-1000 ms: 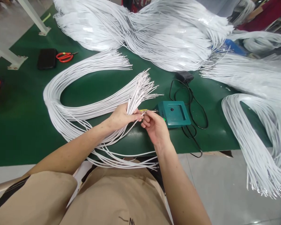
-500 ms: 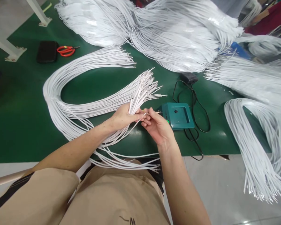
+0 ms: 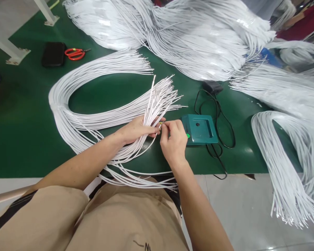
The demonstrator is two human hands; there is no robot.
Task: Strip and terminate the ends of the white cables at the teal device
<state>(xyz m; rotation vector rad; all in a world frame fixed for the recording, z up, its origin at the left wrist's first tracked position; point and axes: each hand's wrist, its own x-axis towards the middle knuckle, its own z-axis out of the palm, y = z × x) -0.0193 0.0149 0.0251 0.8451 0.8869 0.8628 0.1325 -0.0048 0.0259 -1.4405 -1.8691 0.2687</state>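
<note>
**L hand full of cables, R hand at their side**

L hand (image 3: pixel 136 130) is wrapped firmly round a white cable bunch (image 3: pixel 157 99), left of teal box (image 3: pixel 196 136). Bunch's long axis slants away from the wearer, ends leaning boxward. R hand (image 3: pixel 176 137), btwn bunch & box, is nearer the box: back up, thumb & fingertips drawn tog.; can't tell if they pinch a cable.

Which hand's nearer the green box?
Right. The right hand is just left of the green box in the picture; the left hand is farther left, around a bunch of white wires.
</note>
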